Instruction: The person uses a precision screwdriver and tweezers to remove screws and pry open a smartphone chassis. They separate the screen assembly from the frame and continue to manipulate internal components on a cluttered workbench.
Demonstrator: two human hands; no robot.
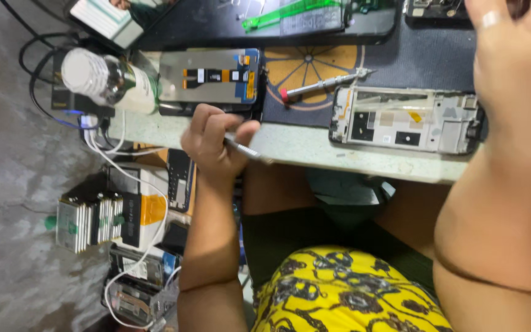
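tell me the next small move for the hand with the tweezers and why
Probably carry the tweezers in the left hand right, to the opened phone frame: they sit at the table edge, touching no part, and the frame lies open.

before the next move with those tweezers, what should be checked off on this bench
1. Grip on the tool: ok. The left hand pinches slim metal tweezers at the table edge.
2. Tweezer tip free of parts: cannot tell, it is blurred.
3. Phone frame lying flat on the table: ok, back side open and facing up.
4. Screwdriver within reach: ok, it lies on the mat just above the frame.
5. Display panel safe: not ok, a bottle lies on its side right against it.
6. Right hand free: cannot tell, its fingers run out of the picture.
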